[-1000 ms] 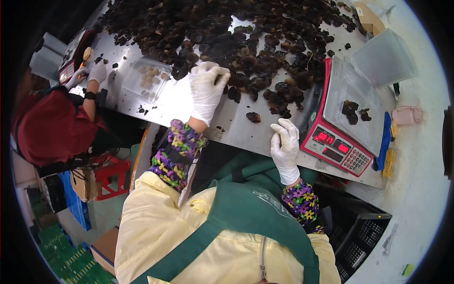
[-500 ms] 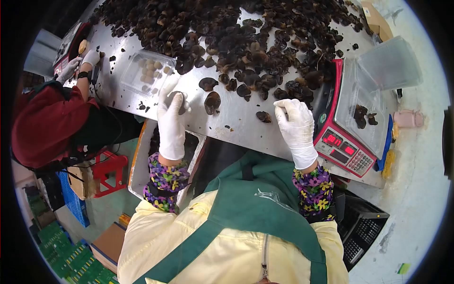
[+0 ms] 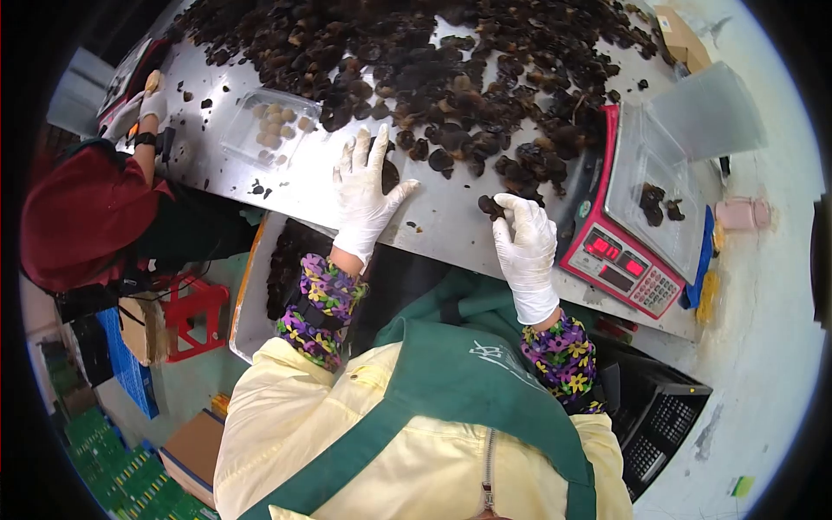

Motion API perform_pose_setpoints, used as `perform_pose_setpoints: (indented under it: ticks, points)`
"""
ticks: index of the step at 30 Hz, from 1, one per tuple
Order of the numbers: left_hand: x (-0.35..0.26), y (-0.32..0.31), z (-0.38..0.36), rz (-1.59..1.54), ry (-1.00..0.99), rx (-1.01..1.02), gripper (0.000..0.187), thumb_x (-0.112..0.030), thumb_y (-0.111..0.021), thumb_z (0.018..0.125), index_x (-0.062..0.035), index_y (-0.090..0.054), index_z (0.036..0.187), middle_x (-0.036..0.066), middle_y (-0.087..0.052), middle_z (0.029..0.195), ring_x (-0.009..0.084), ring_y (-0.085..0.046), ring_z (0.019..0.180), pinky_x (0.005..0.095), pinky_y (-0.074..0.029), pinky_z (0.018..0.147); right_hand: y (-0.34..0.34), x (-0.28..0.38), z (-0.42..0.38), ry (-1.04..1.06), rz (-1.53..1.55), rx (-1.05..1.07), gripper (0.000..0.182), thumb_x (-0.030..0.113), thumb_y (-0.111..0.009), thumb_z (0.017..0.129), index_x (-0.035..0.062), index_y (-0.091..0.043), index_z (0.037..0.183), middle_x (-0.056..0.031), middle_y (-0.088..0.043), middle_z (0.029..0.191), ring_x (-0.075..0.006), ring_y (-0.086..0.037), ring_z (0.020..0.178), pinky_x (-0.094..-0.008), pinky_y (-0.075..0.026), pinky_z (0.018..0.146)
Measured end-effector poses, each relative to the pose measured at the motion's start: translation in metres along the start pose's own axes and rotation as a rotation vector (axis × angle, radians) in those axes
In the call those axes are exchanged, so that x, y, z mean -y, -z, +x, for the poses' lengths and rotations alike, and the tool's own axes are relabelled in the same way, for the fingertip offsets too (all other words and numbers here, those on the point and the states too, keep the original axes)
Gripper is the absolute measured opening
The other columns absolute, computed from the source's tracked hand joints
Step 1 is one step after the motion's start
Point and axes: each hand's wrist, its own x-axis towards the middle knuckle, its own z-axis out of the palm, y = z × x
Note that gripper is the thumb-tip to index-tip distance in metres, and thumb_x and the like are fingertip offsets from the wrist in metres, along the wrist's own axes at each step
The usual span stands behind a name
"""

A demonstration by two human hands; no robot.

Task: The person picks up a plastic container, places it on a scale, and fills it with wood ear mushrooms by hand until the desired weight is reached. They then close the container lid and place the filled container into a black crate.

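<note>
My left hand (image 3: 362, 195), in a white glove, is palm down with fingers spread over the metal table. Between its thumb and forefinger a dark wood ear mushroom (image 3: 390, 178) shows, partly covered. My right hand (image 3: 527, 247), gloved too, pinches a small wood ear mushroom (image 3: 490, 207) between thumb and fingertips at the table's near side. Just beyond both hands spreads a large heap of wood ear mushrooms (image 3: 451, 95). To the right, a red digital scale (image 3: 620, 269) carries a clear plastic box (image 3: 663, 247) with a few mushroom pieces inside.
A clear tray (image 3: 247, 143) of round tan pieces lies left of my left hand. Below the table edge stands a white foam box (image 3: 251, 299) with dark pieces. At far left, a co-worker in a red sleeve (image 3: 87, 212) works by another scale. A black crate (image 3: 667, 425) is at lower right.
My left hand has moved right, and its fingers have spread from a closed grip on a dark piece. My right hand has shifted left and taken hold of the small mushroom from the table.
</note>
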Motion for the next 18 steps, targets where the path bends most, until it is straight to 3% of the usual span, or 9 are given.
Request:
perform_pose_setpoints:
  ticks: [4, 5, 8, 11, 13, 14, 16, 17, 18]
  points:
    - [0.009, -0.007, -0.003, -0.185, -0.002, 0.02, 0.074, -0.024, -0.082, 0.077, -0.0177, -0.053, 0.145, 0.011, -0.063, 0.119, 0.0334, -0.057, 0.109, 0.0439, -0.046, 0.096, 0.001, -0.006, -0.01, -0.06, 0.086, 0.028, 0.031, 0.005, -0.068, 0.081, 0.0123, -0.067, 0.111, -0.0059, -0.067, 0.093, -0.0253, -0.064, 0.084, -0.0397, -0.049, 0.076]
    - [0.005, -0.005, -0.005, -0.187, 0.001, -0.051, 0.066, -0.014, -0.079, 0.078, -0.0158, -0.057, 0.14, 0.009, -0.065, 0.107, 0.0309, -0.058, 0.099, 0.0412, -0.048, 0.089, 0.001, -0.003, -0.011, -0.183, 0.201, 0.033, 0.03, 0.005, -0.067, 0.082, 0.0109, -0.068, 0.112, -0.0067, -0.067, 0.094, -0.0244, -0.064, 0.083, -0.0385, -0.05, 0.076]
    - [0.004, -0.001, -0.01, -0.278, 0.066, -0.028, 0.065, -0.012, -0.078, 0.079, -0.0148, -0.057, 0.141, 0.009, -0.065, 0.102, 0.0307, -0.059, 0.097, 0.0415, -0.048, 0.088, 0.003, 0.005, -0.008, -0.333, 0.305, 0.059, 0.028, 0.003, -0.065, 0.087, 0.0071, -0.068, 0.114, -0.0077, -0.069, 0.096, -0.0187, -0.065, 0.079, -0.0326, -0.053, 0.074]
    - [0.003, -0.001, -0.009, -0.24, 0.039, -0.072, 0.054, -0.01, -0.075, 0.08, -0.0136, -0.063, 0.132, 0.01, -0.066, 0.101, 0.0311, -0.06, 0.097, 0.0424, -0.048, 0.088, 0.002, 0.024, 0.005, -0.452, 0.787, 0.065, 0.025, 0.004, -0.062, 0.092, 0.0036, -0.067, 0.117, -0.0077, -0.072, 0.098, -0.0122, -0.067, 0.085, -0.0271, -0.054, 0.08]
    - [0.001, -0.003, -0.007, -0.201, -0.031, -0.102, 0.034, -0.013, -0.074, 0.081, -0.0137, -0.07, 0.114, 0.01, -0.067, 0.104, 0.0327, -0.06, 0.099, 0.0438, -0.047, 0.088, 0.009, 0.065, 0.028, -0.317, 0.69, 0.152, 0.027, 0.003, -0.061, 0.094, 0.0024, -0.067, 0.12, -0.008, -0.071, 0.106, -0.013, -0.067, 0.094, -0.0271, -0.053, 0.087]
    - [0.0, -0.005, -0.008, -0.205, -0.035, -0.105, 0.034, -0.013, -0.074, 0.081, -0.0137, -0.07, 0.114, 0.01, -0.067, 0.104, 0.0327, -0.06, 0.099, 0.0438, -0.047, 0.088, 0.009, 0.09, 0.036, -0.064, 0.731, 0.154, 0.028, 0.004, -0.062, 0.093, 0.0023, -0.067, 0.119, -0.0107, -0.071, 0.107, -0.0174, -0.068, 0.099, -0.0306, -0.053, 0.09]
    - [-0.001, -0.007, -0.011, -0.309, -0.065, -0.133, 0.026, -0.004, -0.074, 0.079, -0.007, -0.068, 0.104, 0.01, -0.064, 0.104, 0.0291, -0.059, 0.102, 0.0392, -0.051, 0.088, -0.002, 0.132, 0.035, 0.17, 0.75, 0.337, 0.037, 0.012, -0.069, 0.089, 0.0047, -0.065, 0.125, -0.0143, -0.068, 0.113, -0.0303, -0.066, 0.105, -0.0378, -0.052, 0.092]
    - [-0.011, 0.008, -0.008, -0.355, -0.032, -0.079, 0.019, -0.004, -0.072, 0.08, -0.0048, -0.064, 0.097, 0.012, -0.062, 0.105, 0.0283, -0.058, 0.105, 0.0368, -0.051, 0.087, -0.004, 0.145, 0.038, 0.34, 0.705, 0.265, 0.043, 0.015, -0.072, 0.086, 0.006, -0.064, 0.126, -0.0146, -0.066, 0.117, -0.0352, -0.063, 0.108, -0.0407, -0.05, 0.096]
    - [-0.009, 0.002, -0.01, -0.574, 0.155, 0.007, 0.015, -0.018, -0.073, 0.078, -0.0116, -0.064, 0.089, 0.01, -0.063, 0.091, 0.0327, -0.059, 0.092, 0.0456, -0.047, 0.079, -0.001, 0.146, 0.048, 0.501, 0.515, 0.214, 0.045, 0.018, -0.073, 0.083, 0.0067, -0.064, 0.125, -0.0153, -0.065, 0.121, -0.0372, -0.061, 0.114, -0.0434, -0.047, 0.1]
